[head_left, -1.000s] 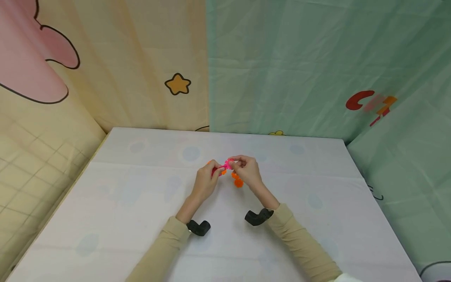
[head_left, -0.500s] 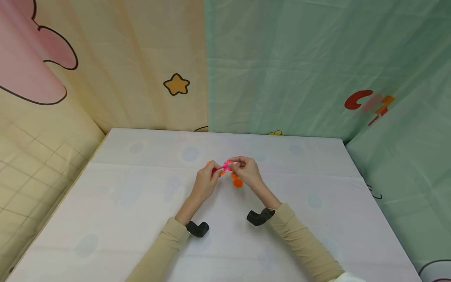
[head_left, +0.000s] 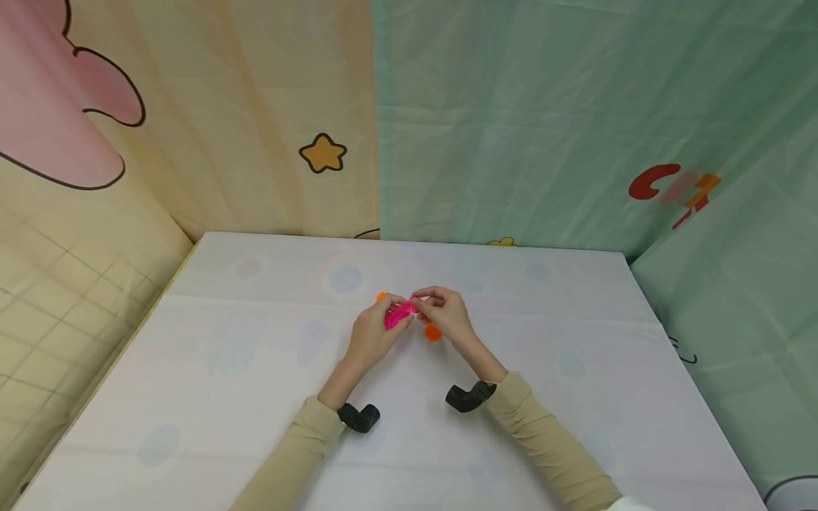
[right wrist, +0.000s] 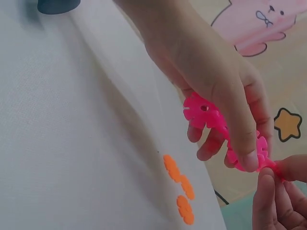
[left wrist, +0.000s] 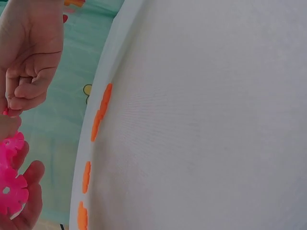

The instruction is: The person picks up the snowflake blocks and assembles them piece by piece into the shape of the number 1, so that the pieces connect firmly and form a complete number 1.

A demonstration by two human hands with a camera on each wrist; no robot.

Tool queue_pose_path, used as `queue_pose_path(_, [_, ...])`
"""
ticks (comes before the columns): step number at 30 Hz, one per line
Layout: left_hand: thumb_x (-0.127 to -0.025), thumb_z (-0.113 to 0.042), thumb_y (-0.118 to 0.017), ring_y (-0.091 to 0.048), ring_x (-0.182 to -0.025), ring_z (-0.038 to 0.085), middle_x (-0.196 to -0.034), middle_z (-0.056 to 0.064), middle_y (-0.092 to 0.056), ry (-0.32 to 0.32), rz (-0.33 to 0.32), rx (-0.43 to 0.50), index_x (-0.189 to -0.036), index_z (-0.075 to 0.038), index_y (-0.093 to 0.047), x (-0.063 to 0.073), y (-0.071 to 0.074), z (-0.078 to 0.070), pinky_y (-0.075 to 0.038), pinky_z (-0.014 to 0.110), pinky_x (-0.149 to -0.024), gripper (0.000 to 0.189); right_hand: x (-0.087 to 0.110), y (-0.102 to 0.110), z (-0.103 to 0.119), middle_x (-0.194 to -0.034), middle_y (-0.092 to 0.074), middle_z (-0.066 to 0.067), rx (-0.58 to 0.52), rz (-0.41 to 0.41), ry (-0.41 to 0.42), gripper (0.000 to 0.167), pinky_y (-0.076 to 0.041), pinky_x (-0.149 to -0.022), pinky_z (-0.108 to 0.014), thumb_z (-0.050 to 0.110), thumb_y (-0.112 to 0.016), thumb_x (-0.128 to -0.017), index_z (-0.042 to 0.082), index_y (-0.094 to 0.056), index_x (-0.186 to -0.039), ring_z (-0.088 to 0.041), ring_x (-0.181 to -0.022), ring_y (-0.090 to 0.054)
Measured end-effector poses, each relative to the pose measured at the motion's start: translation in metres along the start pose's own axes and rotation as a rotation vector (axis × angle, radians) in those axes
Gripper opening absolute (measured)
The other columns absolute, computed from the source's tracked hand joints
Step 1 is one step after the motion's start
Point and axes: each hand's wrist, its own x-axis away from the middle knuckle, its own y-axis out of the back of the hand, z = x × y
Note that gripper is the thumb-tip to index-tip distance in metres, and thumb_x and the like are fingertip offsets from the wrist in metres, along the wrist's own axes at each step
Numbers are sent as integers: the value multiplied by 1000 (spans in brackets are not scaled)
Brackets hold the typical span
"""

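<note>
pink pieces (head_left: 399, 314) held up over a white table (head_left: 255, 369)

left hand (head_left: 373, 333): thumb on one side, fingers on the other, grasping the pink pieces. right hand (head_left: 449, 314): thumb and forefinger pinching the end of the same cluster; its remaining fingers are curled in, best seen from the left wrist. the two hands nearly meet, fingertips just beside each other.

the pink pieces sit between the hands, near the middle of the table toward its far side. they are flat, flower-like discs with notched rims; a round hole shows in one. the right wrist view gives at least two, set at an angle to each other. how they join is hidden by fingers.

on the table, under and around the hands: notched orange discs. one orange disc (head_left: 432, 332) lies just on the near side of the right hand; another orange piece (head_left: 381, 296) peeks out beyond the left hand's fingers. the wrist views show more of them, some touching, others apart.

also noted: tan sleeves (head_left: 552, 443) on both forearms, a black wrist mount (head_left: 359, 418) at the left cuff and a matching one at the right. behind, a cream curtain (head_left: 255, 106) with a printed star (head_left: 322, 153) meets a green curtain (head_left: 511, 121).
</note>
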Motion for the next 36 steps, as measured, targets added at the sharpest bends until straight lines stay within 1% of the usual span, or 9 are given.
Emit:
queue_pose_path(2, [-87,-21,-70,-65,-78,22,-92,8,-71,4,-24,-21,-108,-10,-64,0,0,1,-55,36,-69,24,0,0,0,-78,-66,-20,6,6,13,25,-55,-61,-21,16,-67,-91,-3,-67,-107,-24,-63,-66])
queue_pose_path(5, [-87,-21,-71,-65,-76,21,-90,8,-71,6,-59,-36,-104,-11,-66,-1,0,2,-53,35,-68,20,-1,2,-2,-90,-67,-26,53,3,32,27,-56,-63,-26,19,-64,-92,-1,-66,-110,-29,-68,-66])
queue_pose_path(9, [-86,-20,-72,-63,-74,21,-87,8,-70,18,-70,-29,-104,-10,-66,1,2,3,-52,34,-66,22,-2,6,-8,-92,-69,-20,165,-17,58,28,-54,-63,-26,20,-65,-92,1,-65,-113,-34,-75,-66])
queue_pose_path(14, [-86,-21,-72,-63,-75,22,-88,9,-70,56,-63,-25,-107,-10,-64,3,4,5,-52,33,-67,25,-1,12,-16,-90,-68,-11,286,-29,85,27,-51,-61,-21,17,-70,-87,4,-66,-110,-23,-74,-63])
queue_pose_path(18, [-86,-21,-72,-61,-70,21,-86,9,-70,68,-63,-40,-109,-10,-63,4,5,7,-50,31,-63,27,0,16,-21,-90,-68,-11,355,-26,76,30,-53,-64,-24,15,-74,-83,4,-67,-110,-20,-76,-64])
queue_pose_path(23, [-86,-20,-73,-51,-61,17,-80,8,-66,69,-60,-45,-110,-9,-62,4,6,9,-42,25,-56,29,-1,18,-28,-97,-68,-11,419,-5,17,34,-55,-69,-28,16,-76,-81,5,-66,-112,-22,-83,-65])
queue_pose_path(27, [-87,-21,-71,-44,-57,15,-76,7,-64,78,-51,-47,-110,-9,-63,4,7,9,-35,24,-53,27,-6,17,-32,-101,-68,-10,489,12,-8,36,-53,-70,-27,21,-78,-80,7,-67,-112,-20,-83,-62])
queue_pose_path(31, [-87,-22,-71,-44,-57,14,-75,6,-62,87,-50,-51,-110,-9,-62,4,7,9,-35,24,-52,28,-9,16,-34,-101,-67,-10,550,20,-12,37,-48,-68,-25,24,-79,-79,6,-69,-109,-19,-80,-57])
queue_pose_path(36, [-88,-24,-70,-44,-57,14,-71,5,-59,88,-52,-51,-110,-9,-62,5,8,9,-35,24,-52,27,-11,13,-34,-102,-66,-11,609,27,5,33,-43,-67,-25,22,-79,-78,6,-72,-106,-19,-81,-55])
